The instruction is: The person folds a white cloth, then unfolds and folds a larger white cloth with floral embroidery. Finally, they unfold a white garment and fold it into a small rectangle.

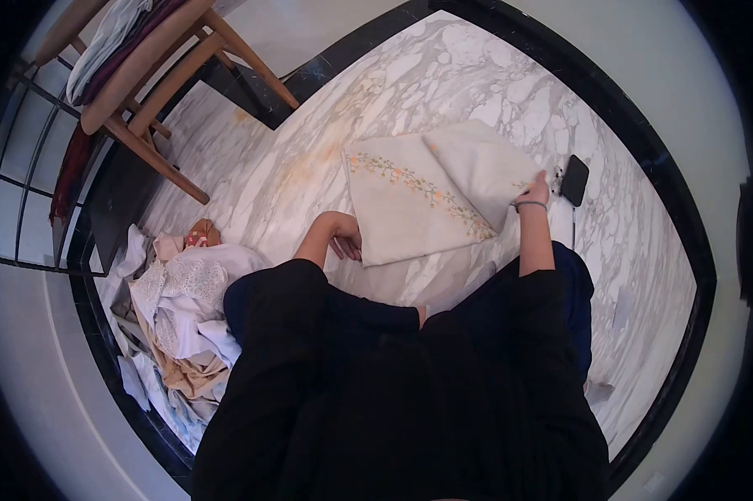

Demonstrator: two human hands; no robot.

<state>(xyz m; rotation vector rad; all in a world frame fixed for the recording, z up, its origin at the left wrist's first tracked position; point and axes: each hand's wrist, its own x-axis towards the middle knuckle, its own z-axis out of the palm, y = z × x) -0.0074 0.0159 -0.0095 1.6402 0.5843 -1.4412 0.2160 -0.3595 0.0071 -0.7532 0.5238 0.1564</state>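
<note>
Dark clothing [393, 392] of the seated person fills the bottom of the view and hides the legs and much of the marble floor [443, 92] beneath. Beyond it, a cream embroidered cloth [410, 209] lies folded on the floor, with a band of floral stitching running across it and one flap turned over on top. At the cloth's right corner the right hand [537, 190] pinches the edge, fingers closed on the fabric; a bracelet sits at the wrist. Near the cloth's lower left corner the left hand [345, 244] rests with fingers curled loosely inward, touching the cloth's edge; whether it grips anything I cannot tell.

Just beyond the right hand lies a black phone [574, 179], close to the cloth but apart from it. To the person's left, a heap of white and beige laundry [180, 317] is piled on the floor against the dark border. Farther off at upper left stands a wooden chair [155, 75] with cloths draped over it, beside a metal railing [17, 167].
</note>
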